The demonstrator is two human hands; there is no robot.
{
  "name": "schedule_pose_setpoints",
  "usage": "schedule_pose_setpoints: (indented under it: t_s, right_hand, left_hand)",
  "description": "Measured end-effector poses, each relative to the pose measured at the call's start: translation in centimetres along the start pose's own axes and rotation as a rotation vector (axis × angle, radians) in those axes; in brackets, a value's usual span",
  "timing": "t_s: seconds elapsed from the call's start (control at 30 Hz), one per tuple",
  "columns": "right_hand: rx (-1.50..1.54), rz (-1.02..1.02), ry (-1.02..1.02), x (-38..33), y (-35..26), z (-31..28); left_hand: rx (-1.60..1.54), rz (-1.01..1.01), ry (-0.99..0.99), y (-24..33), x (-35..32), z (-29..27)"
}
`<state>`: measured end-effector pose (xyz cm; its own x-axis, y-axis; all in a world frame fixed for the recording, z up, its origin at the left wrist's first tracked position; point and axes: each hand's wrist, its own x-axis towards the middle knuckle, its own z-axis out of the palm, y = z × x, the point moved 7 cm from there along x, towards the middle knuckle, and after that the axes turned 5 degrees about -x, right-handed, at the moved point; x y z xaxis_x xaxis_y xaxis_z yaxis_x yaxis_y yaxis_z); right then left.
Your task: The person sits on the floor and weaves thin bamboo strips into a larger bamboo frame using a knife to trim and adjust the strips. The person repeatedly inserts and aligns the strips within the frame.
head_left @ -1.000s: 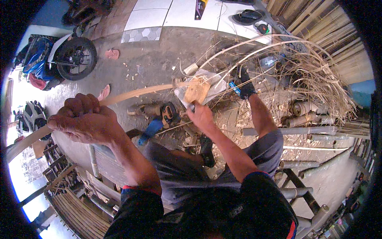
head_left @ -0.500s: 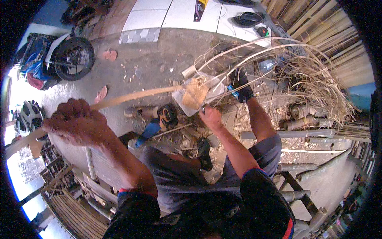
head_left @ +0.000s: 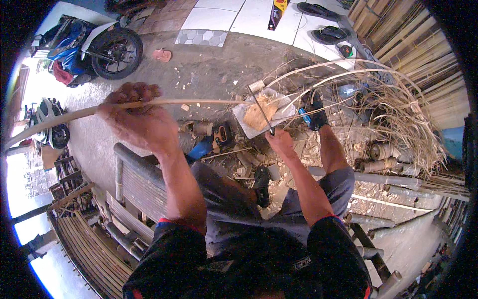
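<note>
My left hand (head_left: pixel 134 119) is shut on a long thin bamboo strip (head_left: pixel 55 119) that runs from the far left across to a pale flat block (head_left: pixel 249 122) on the ground ahead. My right hand (head_left: pixel 281 142) grips a knife (head_left: pixel 261 107) whose narrow blade points up and away, meeting the strip's end over the block. I sit with both knees apart, and my right foot (head_left: pixel 316 114) in a dark sandal rests beside the block.
A bamboo bench (head_left: pixel 137 184) is under me at the left. Curved bamboo strips and dry shavings (head_left: pixel 393 109) are piled at the right, with bamboo poles (head_left: pixel 388 177) below them. A motorbike (head_left: pixel 107 47) stands at the top left. A blue-handled tool (head_left: pixel 201 147) lies on the ground.
My left hand has slid right along the strip toward the block. My right hand has drawn back toward me, and the knife blade now stands over the block.
</note>
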<state>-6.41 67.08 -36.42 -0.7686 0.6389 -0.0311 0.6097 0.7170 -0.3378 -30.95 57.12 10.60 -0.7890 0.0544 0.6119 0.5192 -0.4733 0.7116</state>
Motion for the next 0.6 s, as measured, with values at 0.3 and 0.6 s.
schedule_pose_setpoints:
  t_s: [0.3,0.6]
  right_hand:
    - [0.738,0.005,0.051,-0.5,-18.9,-31.6]
    - [0.418,0.103,0.029,-0.6,-15.9,-21.2]
  left_hand:
    - [-0.112,-0.122,-0.118,2.0,-2.9,1.2]
    - [-0.157,-0.214,-0.015,0.7,-0.1,-1.6]
